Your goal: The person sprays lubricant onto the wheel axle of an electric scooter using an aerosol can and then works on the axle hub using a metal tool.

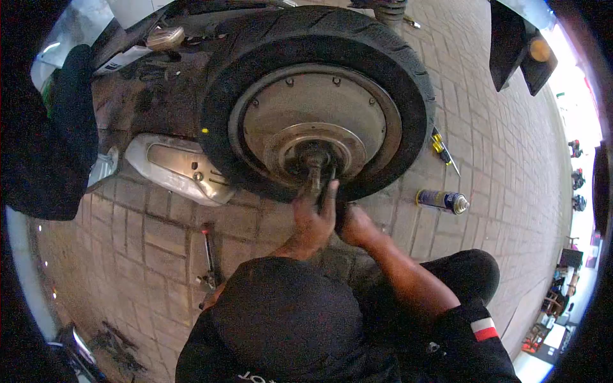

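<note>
A wheel with a black tire and a grey metal hub is in front of me, its axle shaft pointing toward me. My left hand is at the shaft's near end, fingers closed around it and one finger stretched along its side. Just right of it, my right hand is closed in a fist below the tire's lower edge. A dark object shows at that fist, but its kind is hidden. Shadow covers the space between the hands.
On the brick floor lie a silver metal cover, a red-ended tool, a yellow-and-black screwdriver and a spray can. Dark clothing of another person appears at left. Vehicle parts border the top.
</note>
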`<state>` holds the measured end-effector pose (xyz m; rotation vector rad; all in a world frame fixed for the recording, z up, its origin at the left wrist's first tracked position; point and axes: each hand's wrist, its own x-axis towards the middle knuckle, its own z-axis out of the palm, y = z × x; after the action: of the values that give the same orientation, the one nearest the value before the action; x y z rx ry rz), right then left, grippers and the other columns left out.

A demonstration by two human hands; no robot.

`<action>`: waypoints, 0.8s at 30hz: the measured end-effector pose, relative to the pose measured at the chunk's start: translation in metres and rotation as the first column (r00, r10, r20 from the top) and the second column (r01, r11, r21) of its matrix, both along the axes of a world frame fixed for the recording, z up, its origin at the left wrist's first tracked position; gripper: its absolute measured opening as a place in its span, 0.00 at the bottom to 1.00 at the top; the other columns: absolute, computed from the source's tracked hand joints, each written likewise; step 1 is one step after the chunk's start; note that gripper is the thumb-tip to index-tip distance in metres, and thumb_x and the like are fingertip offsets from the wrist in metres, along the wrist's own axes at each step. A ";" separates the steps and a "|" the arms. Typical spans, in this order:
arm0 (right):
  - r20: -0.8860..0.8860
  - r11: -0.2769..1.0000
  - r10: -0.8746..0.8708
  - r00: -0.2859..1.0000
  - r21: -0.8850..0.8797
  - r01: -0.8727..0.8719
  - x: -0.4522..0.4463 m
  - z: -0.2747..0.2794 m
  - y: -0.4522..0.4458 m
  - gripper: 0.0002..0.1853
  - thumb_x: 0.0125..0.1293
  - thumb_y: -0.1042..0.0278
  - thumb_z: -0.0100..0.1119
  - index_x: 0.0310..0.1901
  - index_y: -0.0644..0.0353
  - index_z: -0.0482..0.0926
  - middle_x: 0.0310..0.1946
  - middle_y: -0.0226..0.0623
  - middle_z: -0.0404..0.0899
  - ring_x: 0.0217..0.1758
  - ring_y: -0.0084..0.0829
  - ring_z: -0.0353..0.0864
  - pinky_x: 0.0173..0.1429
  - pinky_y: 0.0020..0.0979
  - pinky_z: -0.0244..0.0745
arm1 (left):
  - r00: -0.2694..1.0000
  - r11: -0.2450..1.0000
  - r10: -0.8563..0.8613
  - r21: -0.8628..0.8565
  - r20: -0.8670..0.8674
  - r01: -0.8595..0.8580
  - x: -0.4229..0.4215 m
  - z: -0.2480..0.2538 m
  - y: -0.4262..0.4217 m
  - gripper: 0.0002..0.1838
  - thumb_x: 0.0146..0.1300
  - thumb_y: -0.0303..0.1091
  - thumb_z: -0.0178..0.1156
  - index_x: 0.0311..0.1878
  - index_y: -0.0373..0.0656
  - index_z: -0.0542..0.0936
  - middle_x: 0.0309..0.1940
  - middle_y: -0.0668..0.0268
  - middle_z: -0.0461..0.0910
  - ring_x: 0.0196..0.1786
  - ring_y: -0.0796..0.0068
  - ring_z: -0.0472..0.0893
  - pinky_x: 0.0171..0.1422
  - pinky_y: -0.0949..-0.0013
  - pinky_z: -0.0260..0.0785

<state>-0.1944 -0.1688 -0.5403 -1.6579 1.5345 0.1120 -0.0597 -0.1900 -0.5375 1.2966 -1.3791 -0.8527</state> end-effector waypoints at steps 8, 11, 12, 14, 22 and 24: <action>0.298 0.961 -0.017 0.954 -0.260 0.099 0.018 -0.020 0.007 0.16 0.60 0.73 0.51 0.51 0.62 0.74 0.45 0.59 0.79 0.48 0.60 0.77 0.50 0.51 0.72 | 0.987 0.998 -0.054 -0.026 -0.150 0.051 0.009 -0.002 -0.003 0.10 0.60 0.31 0.66 0.41 0.36 0.82 0.35 0.54 0.84 0.39 0.58 0.84 0.45 0.62 0.73; 0.270 0.983 -0.061 0.961 -0.151 0.105 0.017 -0.012 0.002 0.17 0.60 0.73 0.51 0.52 0.62 0.74 0.47 0.58 0.79 0.51 0.59 0.76 0.53 0.52 0.71 | 0.998 0.998 -0.058 -0.040 -0.024 0.057 0.007 0.001 -0.002 0.09 0.60 0.30 0.65 0.42 0.36 0.83 0.35 0.54 0.84 0.38 0.57 0.84 0.44 0.62 0.73; 0.267 0.983 -0.062 0.962 -0.150 0.105 0.018 -0.009 0.003 0.17 0.60 0.73 0.51 0.52 0.62 0.74 0.47 0.58 0.79 0.51 0.59 0.76 0.53 0.52 0.71 | 0.999 0.999 -0.049 -0.007 0.006 0.049 0.007 0.001 -0.002 0.09 0.60 0.29 0.65 0.42 0.36 0.83 0.35 0.53 0.84 0.37 0.57 0.84 0.43 0.61 0.73; 0.269 0.986 -0.134 0.954 -0.055 0.154 0.022 -0.004 0.007 0.18 0.60 0.73 0.52 0.53 0.63 0.74 0.47 0.57 0.79 0.53 0.58 0.76 0.55 0.51 0.71 | 0.999 0.994 -0.027 -0.104 0.033 0.030 0.007 -0.007 -0.001 0.08 0.60 0.29 0.65 0.42 0.36 0.83 0.34 0.53 0.83 0.36 0.57 0.83 0.42 0.61 0.73; 0.303 0.986 -0.065 0.951 -0.128 0.109 0.028 -0.012 0.004 0.19 0.58 0.72 0.55 0.53 0.67 0.74 0.47 0.59 0.79 0.53 0.59 0.76 0.57 0.50 0.71 | 0.983 0.944 -0.009 -0.321 0.185 0.069 0.015 -0.015 -0.004 0.07 0.59 0.28 0.65 0.40 0.37 0.83 0.33 0.53 0.83 0.34 0.54 0.83 0.39 0.61 0.73; 0.340 0.978 -0.071 0.938 -0.162 0.133 0.026 -0.024 0.008 0.19 0.58 0.72 0.56 0.52 0.67 0.74 0.47 0.59 0.79 0.52 0.59 0.76 0.56 0.49 0.72 | 0.986 0.953 -0.029 -0.292 0.165 0.077 0.014 -0.015 -0.003 0.07 0.59 0.28 0.66 0.40 0.37 0.83 0.33 0.53 0.83 0.34 0.55 0.83 0.39 0.61 0.73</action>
<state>-0.1683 -0.1612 -0.5643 -1.6340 1.3978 -0.3588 -0.0453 -0.1928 -0.5527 1.1152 -1.6061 -0.5586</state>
